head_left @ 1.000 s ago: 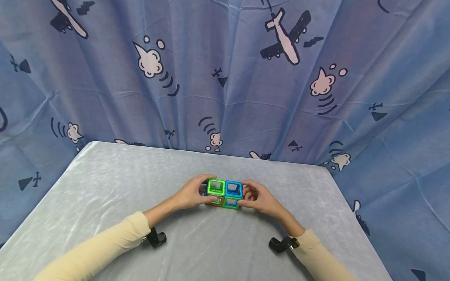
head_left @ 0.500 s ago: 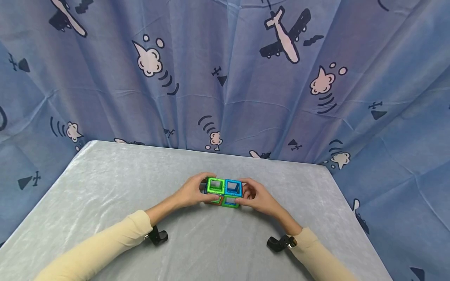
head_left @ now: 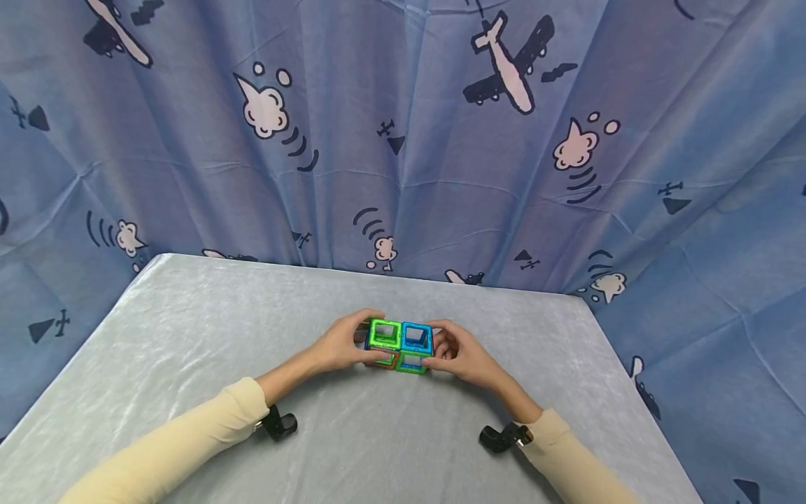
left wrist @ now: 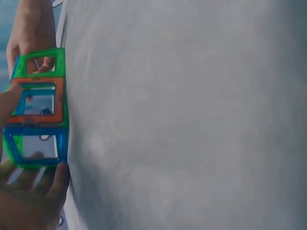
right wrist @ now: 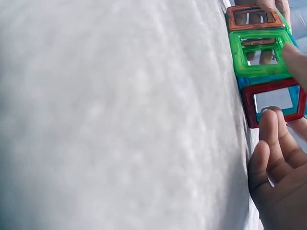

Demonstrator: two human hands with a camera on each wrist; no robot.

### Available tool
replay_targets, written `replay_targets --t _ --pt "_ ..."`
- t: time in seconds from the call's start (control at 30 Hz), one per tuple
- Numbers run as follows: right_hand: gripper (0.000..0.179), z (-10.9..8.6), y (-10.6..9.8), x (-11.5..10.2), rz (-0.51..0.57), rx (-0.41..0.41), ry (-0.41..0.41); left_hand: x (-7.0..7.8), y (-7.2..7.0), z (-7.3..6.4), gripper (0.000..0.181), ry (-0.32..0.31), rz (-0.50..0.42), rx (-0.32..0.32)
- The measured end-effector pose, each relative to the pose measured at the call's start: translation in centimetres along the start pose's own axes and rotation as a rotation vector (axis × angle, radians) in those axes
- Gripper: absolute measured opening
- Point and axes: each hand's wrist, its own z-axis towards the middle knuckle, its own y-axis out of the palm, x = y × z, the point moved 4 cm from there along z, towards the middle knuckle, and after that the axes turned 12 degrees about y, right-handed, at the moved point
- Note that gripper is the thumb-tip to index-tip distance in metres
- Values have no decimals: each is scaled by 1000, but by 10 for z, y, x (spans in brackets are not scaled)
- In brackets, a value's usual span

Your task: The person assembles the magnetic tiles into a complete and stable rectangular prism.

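Two cubes built of magnetic tiles stand side by side on the cloth in the head view. The left cube (head_left: 371,336) has a green tile on top and an orange one in front; the right cube (head_left: 418,349) has a blue top and green front. My left hand (head_left: 340,343) grips the left cube, thumb across its front. From the other side my right hand (head_left: 469,355) holds the right cube, thumb at its front face. A blue tile (left wrist: 61,143) faces the fingers in the left wrist view. In the right wrist view, fingertips touch a dark red tile (right wrist: 249,108).
A pale grey cloth (head_left: 352,448) covers the table. Behind it hangs a blue curtain (head_left: 340,105) with printed planes. Black wrist cameras (head_left: 279,425) sit below both forearms, close over the cloth.
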Motion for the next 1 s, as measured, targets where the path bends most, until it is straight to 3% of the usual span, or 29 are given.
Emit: replay_targets --t 0.23,0.47,1.0 --pt "73 -3 -4 2 15 -40 42 -3 -8 -3 82 -23 31 -67" --pt "72 2 1 -3 -120 -50 86 -3 -6 -1 87 -7 174 -122" --pt "61 4 5 -4 -229 -41 91 -3 -3 -1 75 -75 210 -81"
